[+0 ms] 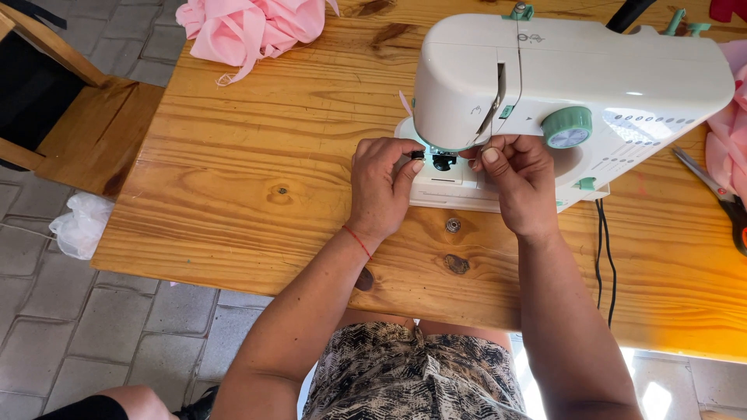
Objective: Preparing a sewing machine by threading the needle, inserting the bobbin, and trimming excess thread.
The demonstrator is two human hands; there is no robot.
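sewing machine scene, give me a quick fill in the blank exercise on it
1. Both hands, the left hand and the right hand, work under the head of the white sewing machine, which stands on a ____ table.
2. The machine's round dial is ____ in colour.
3. The bunched cloth at the table's far edge is ____.
4. A thin red band circles the ____ wrist.

Missing words: wooden; green; pink; left

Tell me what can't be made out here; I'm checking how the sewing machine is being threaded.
Head view only:
- Needle and presser foot: hidden under the sewing machine head and behind the left hand and right hand.
- Thread: too thin to tell whether the right hand's fingertips pinch it.
- Scissors: handles cut off by the right edge.
- Pink fabric: cut off by the top edge.
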